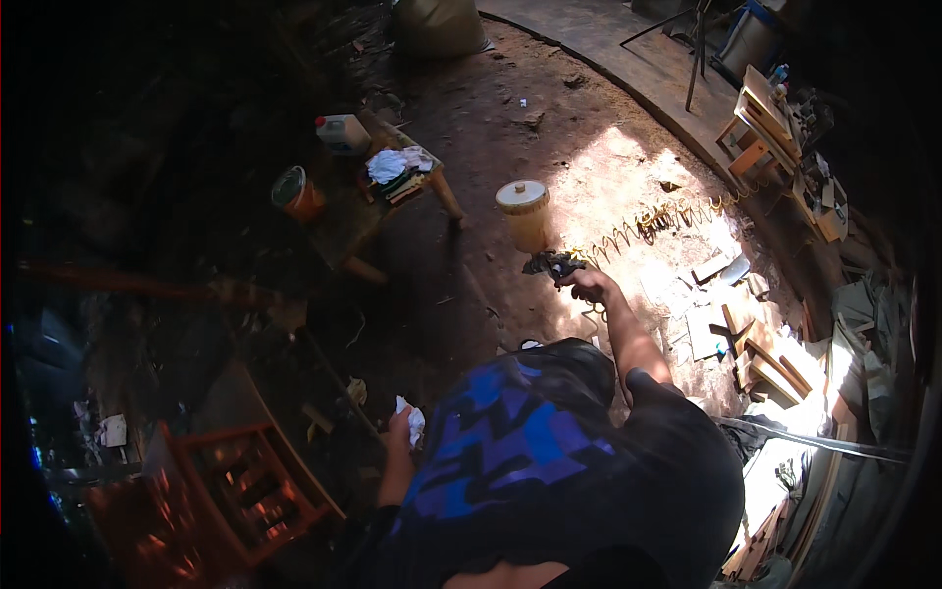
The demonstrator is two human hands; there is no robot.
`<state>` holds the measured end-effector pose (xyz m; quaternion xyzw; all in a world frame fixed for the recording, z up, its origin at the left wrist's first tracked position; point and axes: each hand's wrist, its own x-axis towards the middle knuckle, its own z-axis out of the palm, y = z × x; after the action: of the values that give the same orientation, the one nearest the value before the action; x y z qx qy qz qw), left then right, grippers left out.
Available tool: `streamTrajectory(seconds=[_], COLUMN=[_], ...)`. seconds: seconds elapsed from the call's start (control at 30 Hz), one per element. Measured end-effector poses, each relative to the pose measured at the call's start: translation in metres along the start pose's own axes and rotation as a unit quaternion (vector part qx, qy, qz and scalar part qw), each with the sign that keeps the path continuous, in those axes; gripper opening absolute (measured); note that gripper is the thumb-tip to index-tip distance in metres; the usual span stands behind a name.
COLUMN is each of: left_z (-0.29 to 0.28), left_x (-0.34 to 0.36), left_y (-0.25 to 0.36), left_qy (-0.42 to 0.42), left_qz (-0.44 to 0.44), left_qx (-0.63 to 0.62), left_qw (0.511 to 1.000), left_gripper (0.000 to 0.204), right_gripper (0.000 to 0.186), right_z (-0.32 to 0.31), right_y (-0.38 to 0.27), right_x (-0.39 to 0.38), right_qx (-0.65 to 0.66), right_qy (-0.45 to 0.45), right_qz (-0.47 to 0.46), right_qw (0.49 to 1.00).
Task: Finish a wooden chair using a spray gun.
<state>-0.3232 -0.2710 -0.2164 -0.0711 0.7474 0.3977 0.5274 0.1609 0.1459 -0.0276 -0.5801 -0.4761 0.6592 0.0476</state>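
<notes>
Held out over the dirt floor, a paint spray gun (556, 264) carries a cream cup with a round lid (523, 196) on top. My right hand (589, 285) is wrapped round its handle, the arm stretched forward. A coiled yellow air hose (653, 228) runs from near the gun toward the far right. Down at my left side, my left hand (397, 428) is closed on a crumpled white rag (412, 422); its fingers are partly in shadow. A glossy red-brown wooden furniture piece (211, 447) with slats stands close to that hand, at the lower left.
A low wooden table (446, 194) at the left holds a whitish jug with a red cap (341, 134), an orange container (297, 194) and folded cloths (397, 165). Wood offcuts (775, 363) lie at the right. A stone edge (628, 90) curves behind.
</notes>
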Motion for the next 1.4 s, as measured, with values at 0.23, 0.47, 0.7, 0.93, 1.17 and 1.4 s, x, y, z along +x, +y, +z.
streamTrajectory(seconds=[0.23,0.47,0.7,0.93,1.17,1.4], left_z=[0.05,0.11,0.089,0.147,0.239,0.232], left_x=[-0.041,-0.078,-0.067,-0.094,-0.139,-0.173], left_y=[-0.043,-0.036,-0.06,0.032,0.204,0.321], left_qy=[-0.005,0.084,0.128,0.131,-0.008,0.201], left_qz=[-0.028,0.158,0.187,0.281,0.363,0.584], left_qx=[-0.02,0.052,0.046,0.011,-0.28,0.097], left_qw=[0.999,0.982,0.973,0.951,0.888,0.78], left_gripper=[0.032,0.041,0.046,0.036,0.051,0.072], right_gripper=[0.038,0.036,0.021,0.021,0.016,0.014], right_z=[-0.05,-0.067,-0.081,-0.063,-0.009,0.094], right_y=[-0.031,-0.09,-0.198,-0.204,-0.172,-0.174], right_x=[0.019,0.026,-0.014,0.0,0.049,0.118], right_qx=[0.044,0.03,-0.013,0.011,-0.108,-0.135], right_qy=[-0.094,-0.119,-0.089,-0.119,-0.146,-0.235], right_qz=[-0.043,-0.165,-0.239,-0.304,-0.224,-0.237], right_qw=[0.994,0.979,0.967,0.945,0.958,0.933])
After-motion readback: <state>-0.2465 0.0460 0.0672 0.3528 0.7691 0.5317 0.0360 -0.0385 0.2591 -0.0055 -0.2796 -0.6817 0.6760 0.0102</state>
